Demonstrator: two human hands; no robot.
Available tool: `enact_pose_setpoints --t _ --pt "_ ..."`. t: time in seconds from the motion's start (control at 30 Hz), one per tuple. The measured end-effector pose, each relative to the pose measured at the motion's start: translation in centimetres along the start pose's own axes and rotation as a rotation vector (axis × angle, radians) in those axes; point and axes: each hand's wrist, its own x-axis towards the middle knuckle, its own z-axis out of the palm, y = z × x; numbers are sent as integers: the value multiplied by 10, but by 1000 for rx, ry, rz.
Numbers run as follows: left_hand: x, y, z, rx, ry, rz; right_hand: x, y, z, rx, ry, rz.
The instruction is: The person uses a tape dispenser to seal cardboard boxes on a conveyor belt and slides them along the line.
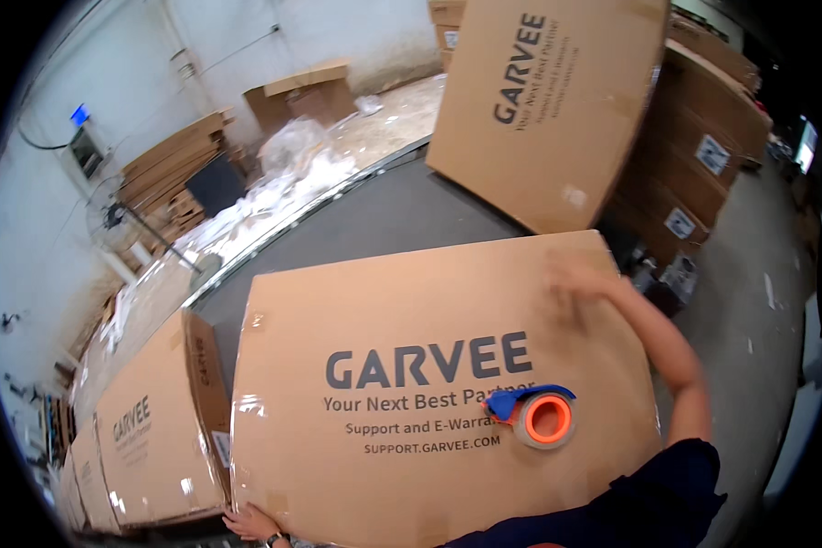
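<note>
A large flat cardboard box with dark printing and clear tape at its corners lies in front of me. My left hand rests against its near left corner, fingers stretched out along the edge and a watch on the wrist. Over the box's far right part is my right hand, with its fingers smeared by motion; whether it touches the cardboard I cannot tell. Between my arms, on the box's right half, sits a tape dispenser with a blue top and an orange ring.
Another cardboard box stands tilted beyond mine on a grey conveyor belt. More boxes line the left, and stacked cartons rise at the right. A stand fan, plastic wrap and flattened cardboard occupy the far left.
</note>
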Motion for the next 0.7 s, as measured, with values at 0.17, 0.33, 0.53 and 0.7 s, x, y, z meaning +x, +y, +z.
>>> enact_pose_setpoints --t 0.17,0.33,0.53,0.7 --pt "5 4 21 -260 -404 -380 124 113 24 75 321 558" --pt "6 -31 55 -1179 -447 -292 144 121 31 6 258 576" --pt "-22 4 38 -1668 -733 -598 125 131 42 9 392 582" --pt "-85 29 -29 -1765 -810 -659 69 167 73 -109 355 569"
